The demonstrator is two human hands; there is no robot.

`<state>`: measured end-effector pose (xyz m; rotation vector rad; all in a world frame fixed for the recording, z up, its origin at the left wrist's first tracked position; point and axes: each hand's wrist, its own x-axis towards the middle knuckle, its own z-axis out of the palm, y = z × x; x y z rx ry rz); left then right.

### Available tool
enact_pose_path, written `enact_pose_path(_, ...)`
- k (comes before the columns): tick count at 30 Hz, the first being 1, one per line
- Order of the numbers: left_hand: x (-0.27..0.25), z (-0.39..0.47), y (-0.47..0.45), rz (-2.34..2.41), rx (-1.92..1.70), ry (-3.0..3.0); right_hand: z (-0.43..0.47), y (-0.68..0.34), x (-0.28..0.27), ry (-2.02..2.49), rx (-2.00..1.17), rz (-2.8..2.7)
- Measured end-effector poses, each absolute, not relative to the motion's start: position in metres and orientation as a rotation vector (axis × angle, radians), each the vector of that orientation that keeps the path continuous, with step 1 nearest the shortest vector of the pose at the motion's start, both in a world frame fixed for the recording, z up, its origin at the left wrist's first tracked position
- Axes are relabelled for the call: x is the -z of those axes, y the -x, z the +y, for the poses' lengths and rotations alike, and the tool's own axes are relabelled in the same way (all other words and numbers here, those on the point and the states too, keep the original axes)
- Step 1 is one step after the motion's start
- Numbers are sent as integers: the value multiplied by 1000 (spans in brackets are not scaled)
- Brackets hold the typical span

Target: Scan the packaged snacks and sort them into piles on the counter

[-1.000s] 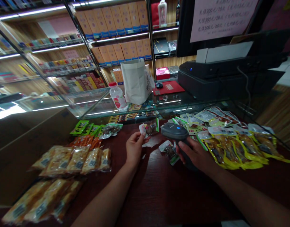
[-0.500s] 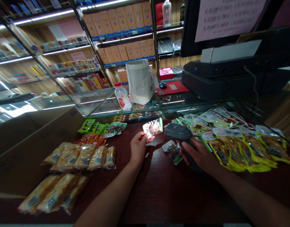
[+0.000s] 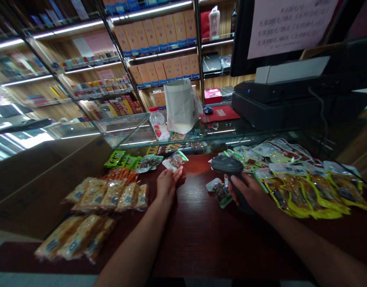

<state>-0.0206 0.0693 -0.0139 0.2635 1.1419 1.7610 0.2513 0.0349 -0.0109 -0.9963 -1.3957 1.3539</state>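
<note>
Between the fingers of my left hand (image 3: 167,183) is a small clear snack packet (image 3: 175,160) with a green edge, held low over the dark red table. My right hand (image 3: 249,191) is wrapped round the handle of a black barcode scanner (image 3: 227,164), its head pointing left. Just left of that hand lies another snack packet (image 3: 218,189) with dark contents, partly behind the scanner. Similar clear packets (image 3: 150,162) lie left of the held one, beside green packets (image 3: 117,158) and orange packets (image 3: 123,174).
Bagged bread pieces (image 3: 110,194) lie in two rows beside a cardboard box (image 3: 52,179) at left. Yellow-edged food pouches (image 3: 303,189) fan out at right. Behind, a glass counter holds a white paper bag (image 3: 180,105), a bottle (image 3: 158,124) and a black till machine (image 3: 279,103).
My left hand has moved left with the snack packet, away from the scanner and towards the similar packets. My right hand holds the scanner in nearly the same place. The view has shifted slightly.
</note>
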Motion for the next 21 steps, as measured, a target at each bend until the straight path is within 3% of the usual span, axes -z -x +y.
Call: enact_pose_path(21,-6,83,57,1045,-1629,25,40,-255,14,977,-1315,-1357)
